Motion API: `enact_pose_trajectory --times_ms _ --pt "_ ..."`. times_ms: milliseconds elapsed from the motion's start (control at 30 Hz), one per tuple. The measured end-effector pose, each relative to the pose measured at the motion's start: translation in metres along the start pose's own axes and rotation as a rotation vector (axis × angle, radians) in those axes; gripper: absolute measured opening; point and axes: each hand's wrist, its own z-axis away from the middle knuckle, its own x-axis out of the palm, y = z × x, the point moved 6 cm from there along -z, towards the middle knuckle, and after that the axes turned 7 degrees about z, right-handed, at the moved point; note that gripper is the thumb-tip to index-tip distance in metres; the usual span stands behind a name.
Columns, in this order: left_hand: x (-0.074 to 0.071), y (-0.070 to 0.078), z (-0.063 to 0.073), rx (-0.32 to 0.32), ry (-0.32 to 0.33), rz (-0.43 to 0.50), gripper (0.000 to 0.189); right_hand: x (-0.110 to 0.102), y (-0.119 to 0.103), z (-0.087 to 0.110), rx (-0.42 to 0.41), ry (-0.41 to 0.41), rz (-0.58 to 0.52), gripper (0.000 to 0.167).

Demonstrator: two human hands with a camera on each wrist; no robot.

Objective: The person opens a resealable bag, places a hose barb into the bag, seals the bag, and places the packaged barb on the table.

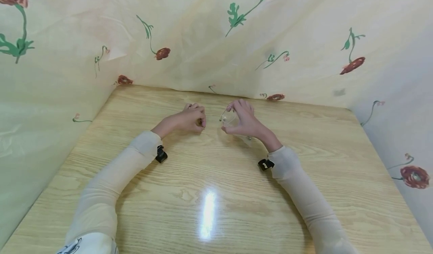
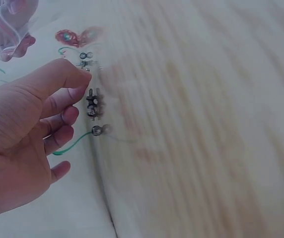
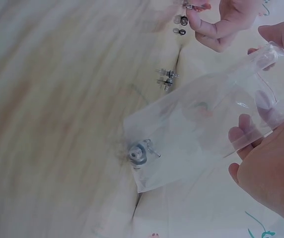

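**Clear bag (image 3: 196, 111) in right hand (image 1: 246, 121); left hand (image 1: 188, 119) at small metal pieces (image 2: 92, 103)**

Your right thumb and fingers, set wide, grip one end of the bag; metal fittings (image 3: 139, 151) sit in its far corner. On the wooden table (image 1: 209, 164), your left thumb and index tips are narrow, beside the pieces; cannot tell whether they pinch one.

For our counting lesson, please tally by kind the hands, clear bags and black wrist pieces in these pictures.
Hands: 2 (left hand, right hand)
Clear bag: 1
Black wrist pieces: 2
Total: 5
The small metal parts are too blurred to count surely and are left out.
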Motion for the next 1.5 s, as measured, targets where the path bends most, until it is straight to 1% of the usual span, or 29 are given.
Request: enact_pose_trajectory --times_ms 233,533,667,867,1033,1200,1367,1500 --pt "-0.005 0.004 -0.004 0.023 0.03 0.002 0.005 0.0 0.004 0.005 0.024 -0.004 -0.018 0.058" --pt "-0.017 0.013 -0.008 0.078 0.134 0.044 0.005 0.002 0.008 0.009 0.036 -0.001 -0.024 0.06" --pt "-0.023 0.021 -0.008 0.1 0.169 0.062 0.006 0.003 0.008 0.009 0.036 -0.007 -0.015 0.062" --pt "-0.031 0.039 -0.008 0.146 0.215 0.075 0.006 0.001 0.007 0.01 0.034 -0.01 -0.001 0.061" --pt "-0.034 0.047 -0.011 0.167 0.23 0.096 0.006 0.0 0.007 0.009 0.031 -0.002 0.012 0.059" --pt "-0.037 0.051 -0.014 0.176 0.242 0.113 0.006 0.0 0.005 0.008 0.021 0.0 0.005 0.057" --pt "-0.04 0.055 -0.017 0.188 0.246 0.131 0.008 -0.001 0.004 0.007 0.014 0.002 0.0 0.058" --pt "-0.041 0.057 -0.02 0.193 0.25 0.125 0.007 -0.003 0.003 0.006 0.014 0.004 -0.003 0.057"
